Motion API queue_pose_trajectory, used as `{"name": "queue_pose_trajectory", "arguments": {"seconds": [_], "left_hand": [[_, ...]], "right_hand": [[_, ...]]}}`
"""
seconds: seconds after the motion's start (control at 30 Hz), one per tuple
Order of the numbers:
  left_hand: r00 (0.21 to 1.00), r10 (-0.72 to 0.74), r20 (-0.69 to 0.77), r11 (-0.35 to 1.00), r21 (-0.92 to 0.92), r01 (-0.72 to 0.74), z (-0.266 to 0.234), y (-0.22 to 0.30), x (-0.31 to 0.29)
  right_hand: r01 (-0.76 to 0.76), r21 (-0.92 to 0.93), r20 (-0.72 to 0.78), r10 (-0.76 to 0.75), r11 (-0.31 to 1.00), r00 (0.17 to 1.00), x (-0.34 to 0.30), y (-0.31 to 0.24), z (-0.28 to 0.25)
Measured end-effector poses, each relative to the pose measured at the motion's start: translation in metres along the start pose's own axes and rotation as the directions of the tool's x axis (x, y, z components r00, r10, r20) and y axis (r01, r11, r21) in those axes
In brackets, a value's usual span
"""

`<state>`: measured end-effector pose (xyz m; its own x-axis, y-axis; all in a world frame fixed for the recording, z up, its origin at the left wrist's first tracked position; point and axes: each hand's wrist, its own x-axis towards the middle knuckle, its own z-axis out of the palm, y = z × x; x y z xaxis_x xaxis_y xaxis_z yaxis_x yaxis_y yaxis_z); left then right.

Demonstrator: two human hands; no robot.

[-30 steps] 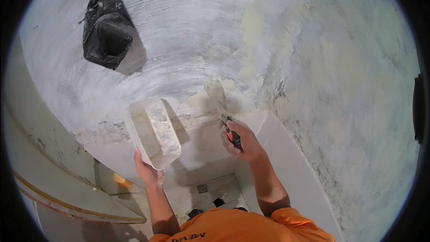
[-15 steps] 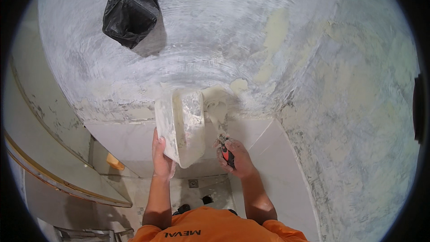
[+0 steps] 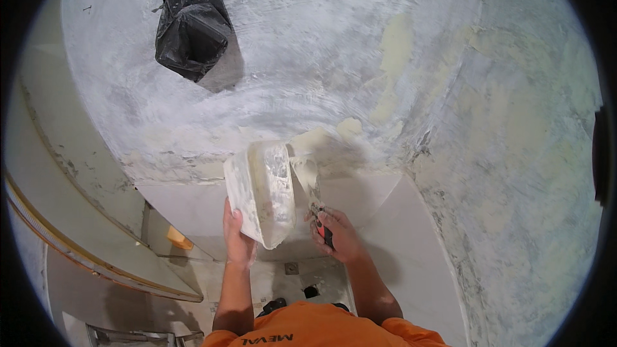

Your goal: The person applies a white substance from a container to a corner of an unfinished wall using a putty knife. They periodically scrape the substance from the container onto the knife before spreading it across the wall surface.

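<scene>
My left hand is closed round the left side of a tilted white plastic tub, whose walls are smeared with pale plaster. With my right hand I grip a putty knife by its red and black handle. The putty knife's blade is coated in plaster and stands close beside the tub's right wall; whether it touches the tub I cannot tell. Just beyond both lies the plastered wall, with a fresh pale patch above the blade.
A black plastic bag hangs open on the wall at upper left. Light smooth panels run below the plaster. On the right, another patchy wall meets it at a corner. A small yellow-orange object sits at lower left, above the tiled floor.
The putty knife has drawn back from the wall patch, closer to the tub. Both hands and the tub sit slightly lower in view, and the whole scene has shifted a little down and right.
</scene>
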<state>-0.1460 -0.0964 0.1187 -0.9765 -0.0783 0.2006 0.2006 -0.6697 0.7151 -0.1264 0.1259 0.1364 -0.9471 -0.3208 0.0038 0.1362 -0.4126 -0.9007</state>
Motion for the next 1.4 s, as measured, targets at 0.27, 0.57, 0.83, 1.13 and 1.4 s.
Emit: {"name": "queue_pose_trajectory", "arguments": {"seconds": [0.27, 0.57, 0.83, 1.13, 1.4], "left_hand": [[0.999, 0.037, 0.012, 0.996, 0.078, -0.038, -0.009, -0.001, -0.005], [0.997, 0.050, 0.065, 0.970, 0.233, -0.064, -0.020, -0.002, -0.010], [0.994, 0.032, 0.103, 0.966, 0.254, -0.058, -0.036, 0.006, -0.013], [0.994, -0.017, 0.105, 0.969, 0.246, -0.009, -0.040, 0.005, -0.016], [0.996, 0.089, -0.012, 0.988, 0.127, -0.087, -0.038, 0.012, -0.003]], "right_hand": [[-0.048, -0.028, 0.015, 0.048, 0.998, 0.999, 0.007, 0.004, 0.009], [-0.055, -0.130, -0.114, 0.040, 0.990, 0.993, 0.019, 0.020, 0.017], [-0.033, -0.208, -0.133, 0.005, 0.977, 0.991, 0.022, 0.013, 0.031], [-0.082, -0.423, -0.218, -0.013, 0.902, 0.976, 0.023, 0.023, 0.020], [-0.075, -0.291, -0.309, -0.020, 0.954, 0.951, 0.000, 0.034, -0.004]]}}
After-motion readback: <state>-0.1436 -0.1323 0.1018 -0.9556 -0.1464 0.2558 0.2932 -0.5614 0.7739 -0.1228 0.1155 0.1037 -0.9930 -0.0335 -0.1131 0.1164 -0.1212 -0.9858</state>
